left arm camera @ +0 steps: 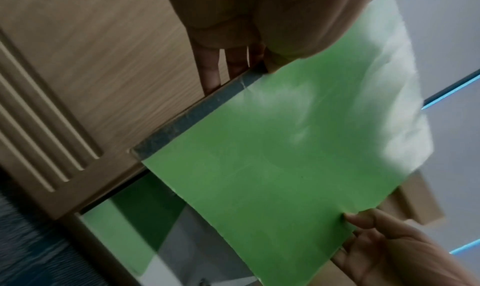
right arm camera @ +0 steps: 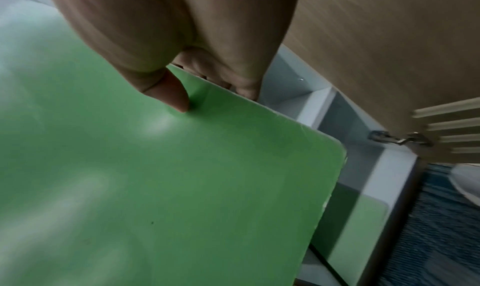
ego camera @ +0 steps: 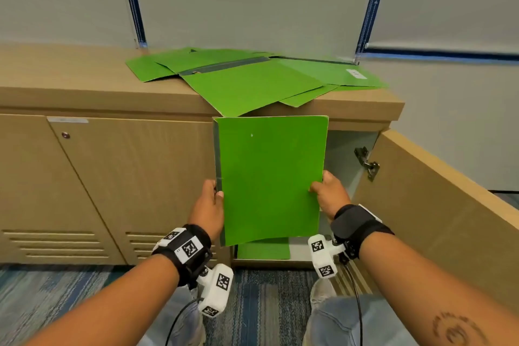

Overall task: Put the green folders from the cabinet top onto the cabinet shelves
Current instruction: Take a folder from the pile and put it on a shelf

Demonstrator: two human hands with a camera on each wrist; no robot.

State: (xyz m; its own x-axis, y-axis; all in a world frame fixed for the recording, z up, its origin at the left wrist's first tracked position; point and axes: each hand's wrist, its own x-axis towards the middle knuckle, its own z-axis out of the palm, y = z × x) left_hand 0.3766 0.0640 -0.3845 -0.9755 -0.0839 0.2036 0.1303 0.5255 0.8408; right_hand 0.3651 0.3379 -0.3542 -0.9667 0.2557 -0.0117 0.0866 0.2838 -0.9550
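I hold one green folder (ego camera: 269, 180) (left arm camera: 285, 156) (right arm camera: 155, 177) flat-on in front of the open cabinet compartment. My left hand (ego camera: 209, 205) (left arm camera: 233, 49) pinches its grey spine edge, thumb on the front. My right hand (ego camera: 328, 191) (right arm camera: 182, 68) pinches the opposite edge, thumb on the cover and fingers behind. Several more green folders (ego camera: 252, 76) lie spread on the cabinet top (ego camera: 70, 76), one overhanging the front edge. Another green folder (ego camera: 264, 250) (left arm camera: 135, 218) (right arm camera: 363, 224) lies on the bottom shelf inside the compartment.
The right cabinet door (ego camera: 438, 205) stands open toward me, with a metal hinge (ego camera: 366, 163). The closed left door (ego camera: 134, 182) has vent slots low down and a lock (ego camera: 66, 135) beside it. Blue patterned carpet (ego camera: 56, 289) covers the floor; my shoe (ego camera: 323, 293) stands near the cabinet base.
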